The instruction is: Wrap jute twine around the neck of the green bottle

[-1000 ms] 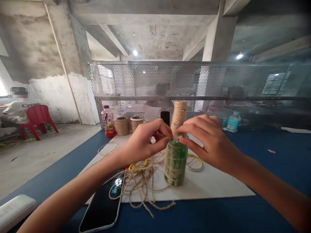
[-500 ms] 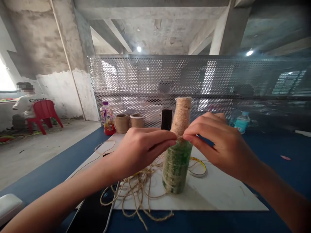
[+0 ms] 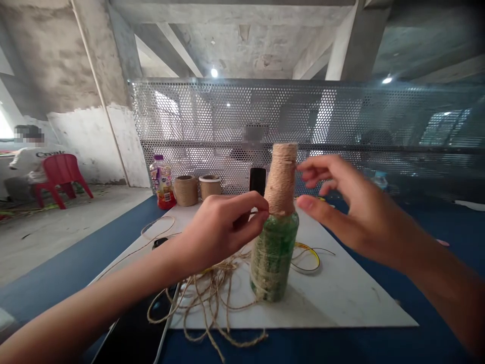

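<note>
Recording that the right hand [image 3: 352, 207] had drawn back from the twine-wrapped neck of the green glass bottle [image 3: 275, 253], its fingers [image 3: 316, 164] spread apart and touching nothing. The left hand [image 3: 223, 227] stayed beside the neck, fingers [image 3: 248, 205] curled together; we could not tell whether they pinched twine. The bottle stood upright on the white board [image 3: 352, 303], loose jute twine [image 3: 204, 303] beside it.

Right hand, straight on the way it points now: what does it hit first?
Most likely the twine-wrapped neck of the green bottle. The right hand points at it from close beside it. Depth is unclear, so it could pass just in front.
</note>
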Tool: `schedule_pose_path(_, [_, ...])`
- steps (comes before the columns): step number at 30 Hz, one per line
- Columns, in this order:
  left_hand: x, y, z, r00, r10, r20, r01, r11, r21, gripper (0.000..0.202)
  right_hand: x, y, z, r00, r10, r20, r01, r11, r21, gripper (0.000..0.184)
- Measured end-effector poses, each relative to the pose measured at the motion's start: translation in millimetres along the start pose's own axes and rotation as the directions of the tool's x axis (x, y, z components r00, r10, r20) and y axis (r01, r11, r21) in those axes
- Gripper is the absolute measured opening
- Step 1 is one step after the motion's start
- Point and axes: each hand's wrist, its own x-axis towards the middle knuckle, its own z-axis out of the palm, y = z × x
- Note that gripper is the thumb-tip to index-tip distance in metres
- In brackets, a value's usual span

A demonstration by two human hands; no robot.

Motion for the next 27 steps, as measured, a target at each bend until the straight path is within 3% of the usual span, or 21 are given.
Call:
schedule_pose_path(3, [-0.6, -2.9, 3.5, 1.000, 0.019, 0.003, -0.019, 0.999, 0.030, 0.006, -1.5, 11.1, 9.6, 0.983, 0.101, 0.152, -0.127, 0.977, 0.171, 0.069])
schedule_pose_path(9, [-1.3, -6.5, 6.1, 1.000, 0.028, 0.013, -0.030, 0.995, 0.099, 0.005, -2.5, 20.7, 23.6, 0.930, 0.218, 0.295, -0.303, 0.910, 0.284, 0.085])
schedule_pose_path(18, [0.6, -5.6, 6.9, 0.999, -0.042, 0.023, 0.039, 0.993, 0.107, 0.004, -1.4, 10.0, 33.9, 0.922, 0.246, 0.299, -0.360, 0.828, 0.429, 0.051])
schedule_pose_path(24, [8.0, -13.0, 6.1, 0.951, -0.280, 0.136, 0.296, 0.948, -0.120, 0.011, 1.9, 1.4, 32.0, 0.890, 0.311, 0.333, -0.445, 0.755, 0.483, 0.041])
schedule_pose_path(27, [9.2, -21.4, 6.3, 0.928, -0.322, 0.186, 0.362, 0.898, -0.249, 0.020, 4.0, 1.5, 30.2, 0.892, 0.281, 0.353, -0.439, 0.719, 0.538, 0.039])
